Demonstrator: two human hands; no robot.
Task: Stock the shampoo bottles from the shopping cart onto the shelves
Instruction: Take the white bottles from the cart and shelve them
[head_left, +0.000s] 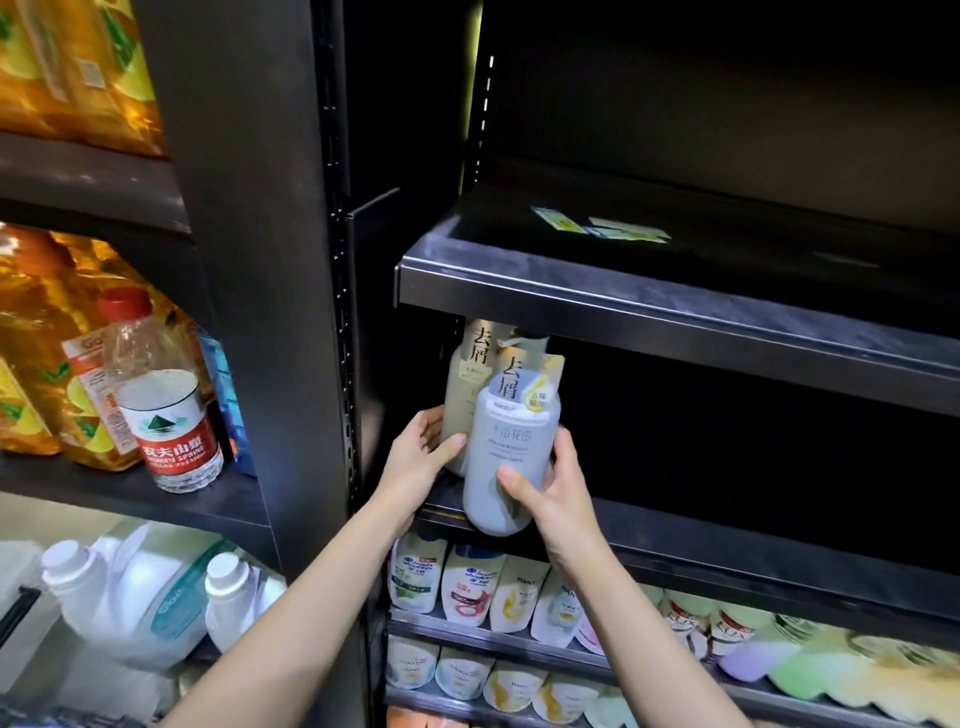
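Your right hand (550, 499) grips the grey bottle (506, 457) round its lower body, thumb across the front. The bottle stands nearly upright, top leaning slightly right, with its long axis vertical and its base at the front lip of the middle shelf (727, 545), overhanging the edge. Your left hand (421, 462) holds the cream bottle (462, 395), which sits on the same shelf just behind and to the left, touching or nearly touching the grey one (the contact is hidden).

The coming move likely turns on depth: the open shelf space lies behind and to the right of the grey bottle, away from you. Push the base inward along the shelf, keeping the axis vertical. The bottle tops sit close under the upper shelf (623, 291), so clearance appears tight; avoid lifting.
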